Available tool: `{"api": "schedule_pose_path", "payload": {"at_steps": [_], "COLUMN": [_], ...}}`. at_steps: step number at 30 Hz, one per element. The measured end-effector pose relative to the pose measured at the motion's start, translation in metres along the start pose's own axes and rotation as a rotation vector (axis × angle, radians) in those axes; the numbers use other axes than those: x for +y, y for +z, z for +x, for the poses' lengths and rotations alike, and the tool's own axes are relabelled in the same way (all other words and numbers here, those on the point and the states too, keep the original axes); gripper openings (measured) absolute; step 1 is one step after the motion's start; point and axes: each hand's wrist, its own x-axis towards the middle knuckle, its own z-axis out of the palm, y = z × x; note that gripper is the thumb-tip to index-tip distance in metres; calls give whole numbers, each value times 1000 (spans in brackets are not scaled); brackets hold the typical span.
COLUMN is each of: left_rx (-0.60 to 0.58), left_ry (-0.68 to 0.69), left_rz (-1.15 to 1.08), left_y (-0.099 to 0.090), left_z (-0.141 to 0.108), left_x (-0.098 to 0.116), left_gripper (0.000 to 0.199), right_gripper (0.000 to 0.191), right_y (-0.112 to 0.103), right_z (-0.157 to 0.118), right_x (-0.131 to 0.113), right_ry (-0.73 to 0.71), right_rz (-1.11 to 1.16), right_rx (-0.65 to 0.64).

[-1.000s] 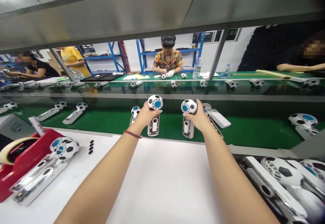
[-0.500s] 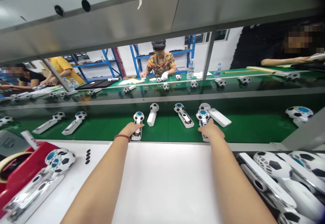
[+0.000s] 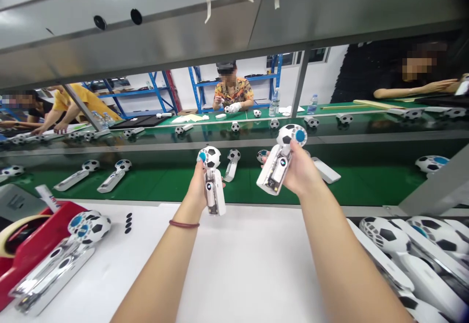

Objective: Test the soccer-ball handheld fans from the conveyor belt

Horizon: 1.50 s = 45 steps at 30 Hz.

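Note:
In my left hand (image 3: 198,188) is a white device with a football-patterned head (image 3: 214,193); its handle stands open, with inner parts showing. My fingers wrap round its side and the thumb lies by the blue disc on the head. A second football-headed device (image 3: 273,174), tilted to the left, is gripped in my right hand (image 3: 298,169), thumb against the head. Its handle is uncovered too, showing a cell-like cylinder and circuitry. Both are held up above the front edge of the green conveyor belt (image 3: 146,186). Between and behind them another such device (image 3: 232,164) lies on the belt.
A white worktop (image 3: 249,264) lies below my arms. At left are a red tape dispenser (image 3: 47,245), black oval stickers (image 3: 128,223) and two uncovered devices (image 3: 62,269). Several devices (image 3: 421,264) are piled at right. A metal shelf (image 3: 183,34) hangs overhead. Co-workers sit across the belt.
Both hands have lifted a football-headed device off the belt, raising them and turning them upright toward me. A co-worker in yellow at the left has leaned forward.

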Motion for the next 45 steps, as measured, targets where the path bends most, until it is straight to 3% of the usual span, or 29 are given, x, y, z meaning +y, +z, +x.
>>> {"api": "schedule_pose_path", "payload": {"at_steps": [3,6,11,15,19,23,27,29,35,45], "left_rx": [-12,-64,-34,6,-93,-128,-198,-256,-299,-282], "left_ry": [83,173,280,332,196,82,6,-3,-26,-62], "left_rz": [-16,-67,-12,33,102,35,-71,-95,-54,10], "left_y": [-3,-16,-42,-61,-78,-84,-84,-83,-81,-82], "left_z": [-10,-19,-29,-26,-22,-23,-26,-28,-33,-34], "left_x": [-4,-10,-19,-36,-62,-77,-77,-74,-66,-64], "left_gripper": [53,52,51,49,57,54,41,43,54,55], "right_gripper": [55,56,61,52,52,43,47,48,61,68], "right_y": [15,27,43,32,13,7,12,14,12,16], "right_z": [-12,-16,-15,-15,-12,-11,-13,-14,-18,-19], "right_x": [0,11,67,121,150,158,164,164,159,155], "right_ry": [67,74,-103,-304,-310,-93,167,249,309,361], "right_rz": [54,22,-25,-187,-388,-531,-180,-34,23,-13], "right_rx": [-101,-116,-28,-42,-232,-350,-275,-282,-338,-272]}}
